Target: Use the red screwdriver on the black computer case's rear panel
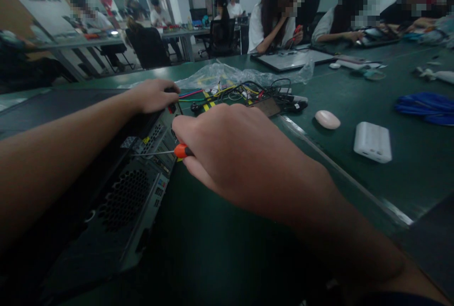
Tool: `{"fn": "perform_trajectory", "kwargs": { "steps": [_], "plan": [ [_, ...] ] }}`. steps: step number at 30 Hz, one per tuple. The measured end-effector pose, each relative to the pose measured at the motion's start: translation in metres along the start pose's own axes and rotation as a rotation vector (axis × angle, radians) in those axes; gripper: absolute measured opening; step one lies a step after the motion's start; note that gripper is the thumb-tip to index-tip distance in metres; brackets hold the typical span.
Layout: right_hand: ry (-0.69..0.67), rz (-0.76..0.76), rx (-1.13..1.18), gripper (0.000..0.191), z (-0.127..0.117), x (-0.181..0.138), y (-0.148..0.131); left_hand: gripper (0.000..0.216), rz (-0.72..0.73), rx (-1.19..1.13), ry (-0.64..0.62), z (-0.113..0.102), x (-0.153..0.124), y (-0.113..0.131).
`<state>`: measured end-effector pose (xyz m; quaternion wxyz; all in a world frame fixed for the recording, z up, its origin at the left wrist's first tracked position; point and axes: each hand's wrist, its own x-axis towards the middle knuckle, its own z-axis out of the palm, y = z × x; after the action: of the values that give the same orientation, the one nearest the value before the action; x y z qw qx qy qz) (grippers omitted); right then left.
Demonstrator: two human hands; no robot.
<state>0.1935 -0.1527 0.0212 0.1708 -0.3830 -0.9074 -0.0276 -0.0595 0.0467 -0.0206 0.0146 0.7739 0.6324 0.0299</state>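
Observation:
A dark desktop computer case [131,230] lies on the left, its rear panel with vent holes and ports facing me. My right hand [227,150] is closed around an orange and black screwdriver [180,150]. The thin shaft points left, and its tip meets the rear panel near the case's upper edge, by a small perforated metal piece [132,143]. Most of the handle is hidden in my fist. Over the far corner of the case, my left hand [156,95] has its fingers curled round the edge; some fingertips are out of sight.
Beyond the case lie a tangle of cables [248,91] and clear plastic wrap [216,72]. A pink oval object [327,119], a white block-shaped device [373,142] and a blue bundle [427,106] are on the green table [340,178]. Other people sit opposite, one at a laptop-like panel [294,60].

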Motion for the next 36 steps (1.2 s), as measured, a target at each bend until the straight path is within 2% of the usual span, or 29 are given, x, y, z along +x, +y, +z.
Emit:
{"fn": "perform_trajectory", "kwargs": {
  "steps": [10, 25, 30, 36],
  "plan": [
    [-0.024, -0.043, -0.027, 0.029, 0.0011, 0.0036, 0.0035, 0.063, 0.014, 0.017, -0.007, -0.0024, -0.0027, 0.0046],
    [-0.063, 0.021, -0.011, 0.033, 0.0029, 0.0040, -0.0003, 0.068, 0.043, 0.004, 0.014, 0.0029, 0.0045, -0.0014],
    [-0.017, -0.027, 0.015, 0.028, 0.0025, 0.0032, -0.0001, 0.067, 0.019, 0.007, 0.034, 0.0052, 0.0061, -0.0034],
    [-0.022, 0.018, -0.003, 0.028, 0.0009, 0.0022, -0.0015, 0.068, 0.016, 0.012, 0.004, 0.0031, 0.0056, -0.0005]
  ]
}}
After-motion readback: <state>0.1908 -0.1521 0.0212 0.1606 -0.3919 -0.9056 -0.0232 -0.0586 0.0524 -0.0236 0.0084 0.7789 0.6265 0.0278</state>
